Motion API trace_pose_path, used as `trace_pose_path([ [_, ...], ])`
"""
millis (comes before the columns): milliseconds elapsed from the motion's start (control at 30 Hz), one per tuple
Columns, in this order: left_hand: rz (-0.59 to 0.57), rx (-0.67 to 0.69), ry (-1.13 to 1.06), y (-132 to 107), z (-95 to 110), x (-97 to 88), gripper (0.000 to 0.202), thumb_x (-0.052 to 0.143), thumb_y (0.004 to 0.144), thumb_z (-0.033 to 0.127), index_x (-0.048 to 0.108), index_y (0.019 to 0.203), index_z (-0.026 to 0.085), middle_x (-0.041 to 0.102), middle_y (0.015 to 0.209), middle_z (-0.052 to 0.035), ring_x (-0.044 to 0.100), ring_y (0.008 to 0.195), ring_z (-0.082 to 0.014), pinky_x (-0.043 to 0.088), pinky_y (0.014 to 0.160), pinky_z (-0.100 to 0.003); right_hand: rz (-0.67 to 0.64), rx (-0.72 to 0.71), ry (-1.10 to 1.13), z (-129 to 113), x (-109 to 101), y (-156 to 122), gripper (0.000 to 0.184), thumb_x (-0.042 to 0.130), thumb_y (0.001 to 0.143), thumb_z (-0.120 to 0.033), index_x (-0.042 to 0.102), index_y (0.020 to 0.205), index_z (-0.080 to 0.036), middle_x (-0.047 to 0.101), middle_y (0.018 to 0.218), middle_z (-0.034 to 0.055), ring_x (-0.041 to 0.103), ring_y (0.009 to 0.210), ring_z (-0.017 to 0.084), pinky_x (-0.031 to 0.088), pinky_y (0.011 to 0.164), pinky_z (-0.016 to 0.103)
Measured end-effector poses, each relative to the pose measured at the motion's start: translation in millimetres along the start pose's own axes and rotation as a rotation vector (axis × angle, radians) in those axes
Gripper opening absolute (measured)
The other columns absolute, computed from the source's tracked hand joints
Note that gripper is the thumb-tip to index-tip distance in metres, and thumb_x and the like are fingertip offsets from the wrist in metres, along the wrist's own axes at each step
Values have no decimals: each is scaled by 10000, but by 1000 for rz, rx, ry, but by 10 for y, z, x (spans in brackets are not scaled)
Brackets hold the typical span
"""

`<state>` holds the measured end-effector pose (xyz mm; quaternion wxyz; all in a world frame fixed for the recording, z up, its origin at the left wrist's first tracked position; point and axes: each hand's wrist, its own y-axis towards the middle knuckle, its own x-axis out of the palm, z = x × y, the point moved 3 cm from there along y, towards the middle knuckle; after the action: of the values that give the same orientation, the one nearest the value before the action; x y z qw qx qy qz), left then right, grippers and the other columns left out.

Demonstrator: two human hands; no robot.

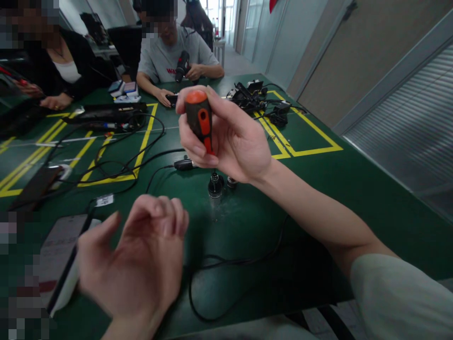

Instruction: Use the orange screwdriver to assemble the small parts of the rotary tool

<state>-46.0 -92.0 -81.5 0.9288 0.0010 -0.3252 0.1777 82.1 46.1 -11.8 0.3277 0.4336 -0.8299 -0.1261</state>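
My right hand (230,137) is raised over the green table (318,179) and grips a screwdriver handle (198,119), black with an orange cap and orange stripe, held upright. Its shaft is hidden behind my fingers. Just below it, a small black round part (215,184) stands on the table beside a smaller one (231,182). My left hand (138,262) hovers lower and nearer to me, fingers loosely curled and slightly blurred, with nothing visible in it.
Black cables (226,278) loop across the table, marked with yellow tape lines (300,152). A phone-like slab (63,264) lies at my left. A pile of black parts (255,99) sits far right. Two people sit opposite; one holds a power drill (182,66).
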Motion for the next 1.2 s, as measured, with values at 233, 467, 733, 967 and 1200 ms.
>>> trace_pose_path([
  [233, 91, -349, -83, 674, -313, 195, 341, 471, 843, 374, 663, 709, 126, 590, 652, -47, 589, 607, -118, 523, 584, -211, -68, 12, -23, -50, -16, 3, 524, 129, 1137, -434, 524, 892, -193, 457, 625, -63, 300, 442, 73, 311, 406, 155],
  [467, -361, -142, 217, 984, -527, 142, 297, 612, 803, 453, 686, 831, 167, 684, 808, -30, 644, 769, -133, 541, 722, -232, -5, -30, -98, -42, 17, 26, 574, 265, 1097, -652, 493, 820, -204, 421, 637, -54, 339, 480, 81, 304, 380, 156],
  [733, -597, -71, 511, 966, -733, 40, 602, 939, 606, 192, 680, 1149, 157, 753, 1098, -68, 691, 1070, -217, 500, 1049, -358, 3, -179, -105, -69, 35, -18, 371, 402, 1123, -493, 564, 1020, -176, 508, 640, -63, 406, 480, 72, 352, 456, 161],
  [967, -707, 262, 818, 874, -810, 32, 481, 793, 874, 299, 606, 1296, 165, 740, 1225, -116, 718, 1096, -219, 548, 1050, -401, 0, -137, -95, -94, 62, -21, 460, 214, 1159, -463, 499, 935, -180, 520, 636, -56, 332, 435, 62, 283, 413, 147],
  [1200, -711, 274, 833, 882, -805, 10, 466, 756, 905, 300, 613, 1320, 144, 753, 1213, -121, 729, 1072, -210, 565, 1037, -381, 5, -145, -168, -112, 76, -51, 472, 366, 1095, -607, 494, 877, -208, 428, 648, -69, 312, 467, 75, 271, 416, 168],
])
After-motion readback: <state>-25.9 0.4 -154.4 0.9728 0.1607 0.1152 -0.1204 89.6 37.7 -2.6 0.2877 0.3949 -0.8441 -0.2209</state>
